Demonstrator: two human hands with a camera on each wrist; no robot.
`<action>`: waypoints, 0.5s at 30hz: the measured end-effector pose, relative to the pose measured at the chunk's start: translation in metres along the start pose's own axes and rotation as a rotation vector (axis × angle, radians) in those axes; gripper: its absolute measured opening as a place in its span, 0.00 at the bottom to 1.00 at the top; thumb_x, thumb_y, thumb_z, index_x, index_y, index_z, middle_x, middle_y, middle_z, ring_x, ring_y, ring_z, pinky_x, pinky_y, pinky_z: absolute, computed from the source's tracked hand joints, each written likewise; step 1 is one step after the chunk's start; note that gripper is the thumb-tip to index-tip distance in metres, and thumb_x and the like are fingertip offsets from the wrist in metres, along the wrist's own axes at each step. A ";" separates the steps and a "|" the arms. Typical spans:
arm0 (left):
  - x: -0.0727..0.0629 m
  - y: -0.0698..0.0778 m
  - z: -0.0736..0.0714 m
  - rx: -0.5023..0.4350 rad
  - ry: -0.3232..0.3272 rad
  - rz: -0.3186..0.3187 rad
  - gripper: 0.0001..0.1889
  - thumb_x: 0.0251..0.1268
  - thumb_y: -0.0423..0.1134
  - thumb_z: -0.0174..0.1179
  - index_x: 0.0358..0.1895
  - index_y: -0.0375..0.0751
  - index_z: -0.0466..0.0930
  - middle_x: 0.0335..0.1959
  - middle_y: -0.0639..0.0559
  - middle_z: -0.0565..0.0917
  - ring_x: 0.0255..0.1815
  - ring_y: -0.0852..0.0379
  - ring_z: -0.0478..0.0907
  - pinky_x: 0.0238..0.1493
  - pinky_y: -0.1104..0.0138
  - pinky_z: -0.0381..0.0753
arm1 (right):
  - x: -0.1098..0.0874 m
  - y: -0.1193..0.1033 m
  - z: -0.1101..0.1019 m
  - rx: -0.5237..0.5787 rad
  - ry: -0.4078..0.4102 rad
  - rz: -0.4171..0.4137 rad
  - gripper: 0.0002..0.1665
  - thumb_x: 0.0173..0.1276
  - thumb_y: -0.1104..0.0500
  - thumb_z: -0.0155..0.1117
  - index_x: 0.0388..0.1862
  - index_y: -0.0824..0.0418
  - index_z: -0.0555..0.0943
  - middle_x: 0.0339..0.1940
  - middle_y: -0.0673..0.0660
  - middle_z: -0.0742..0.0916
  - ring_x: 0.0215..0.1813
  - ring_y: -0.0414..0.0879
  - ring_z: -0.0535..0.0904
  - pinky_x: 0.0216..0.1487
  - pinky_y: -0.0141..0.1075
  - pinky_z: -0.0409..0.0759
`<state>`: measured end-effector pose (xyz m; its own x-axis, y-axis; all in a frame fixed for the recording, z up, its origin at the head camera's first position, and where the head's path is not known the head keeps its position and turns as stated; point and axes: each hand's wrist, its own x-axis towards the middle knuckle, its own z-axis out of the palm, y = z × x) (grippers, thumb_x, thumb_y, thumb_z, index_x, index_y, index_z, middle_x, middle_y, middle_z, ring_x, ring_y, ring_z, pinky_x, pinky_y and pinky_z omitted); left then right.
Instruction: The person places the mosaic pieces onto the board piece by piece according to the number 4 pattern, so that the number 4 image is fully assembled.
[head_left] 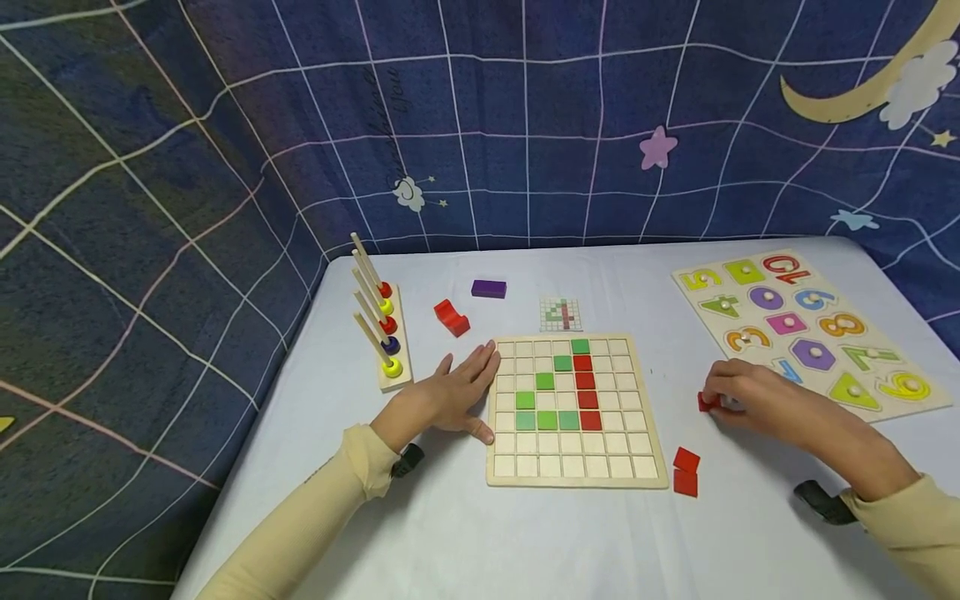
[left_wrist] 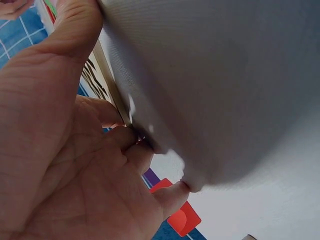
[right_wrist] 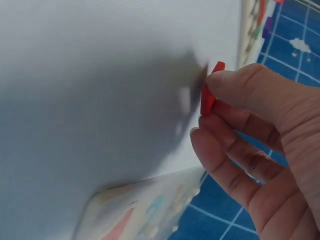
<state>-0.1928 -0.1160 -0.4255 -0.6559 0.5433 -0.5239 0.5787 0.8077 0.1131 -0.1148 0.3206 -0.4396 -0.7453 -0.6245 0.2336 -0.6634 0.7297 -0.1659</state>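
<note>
A wooden grid board (head_left: pixel 577 467) lies on the white table, with green and red square tiles set in some of its cells. The left hand (head_left: pixel 457 396) rests with straight, spread fingers along the board's left edge. In the left wrist view its fingertips (left_wrist: pixel 172 195) touch down beside that edge. Right of the board, the right hand (head_left: pixel 772 404) pinches a red tile (right_wrist: pixel 212 90) between thumb and fingers, low over the table. Two loose red tiles (head_left: pixel 686 472) lie between the board and the right hand. A small printed pattern card (head_left: pixel 560 315) lies just beyond the board.
A number-and-shape puzzle board (head_left: pixel 806 333) lies at the right, partly behind the right hand. At the left stands a peg rack (head_left: pixel 393 379) with coloured rings. A red curved block (head_left: pixel 452 318) and a purple block (head_left: pixel 489 289) lie near the back. A dark patterned cloth hangs behind.
</note>
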 end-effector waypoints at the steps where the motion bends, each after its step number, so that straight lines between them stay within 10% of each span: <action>1: 0.000 0.000 0.000 0.000 -0.001 -0.002 0.68 0.63 0.70 0.68 0.89 0.42 0.30 0.91 0.47 0.26 0.93 0.50 0.28 0.91 0.42 0.38 | 0.002 -0.002 0.000 0.005 0.010 -0.009 0.23 0.42 0.71 0.90 0.30 0.52 0.87 0.32 0.42 0.83 0.34 0.37 0.76 0.35 0.33 0.87; 15: 0.000 0.000 0.000 0.006 0.004 0.013 0.67 0.63 0.70 0.67 0.89 0.42 0.30 0.91 0.46 0.26 0.93 0.50 0.28 0.91 0.41 0.39 | 0.046 -0.066 -0.003 0.079 -0.073 -0.121 0.13 0.57 0.67 0.82 0.36 0.53 0.87 0.39 0.46 0.82 0.42 0.38 0.73 0.39 0.31 0.83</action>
<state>-0.1927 -0.1164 -0.4257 -0.6502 0.5549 -0.5190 0.5904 0.7989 0.1145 -0.1048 0.2442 -0.4149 -0.6604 -0.7273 0.1871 -0.7499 0.6252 -0.2164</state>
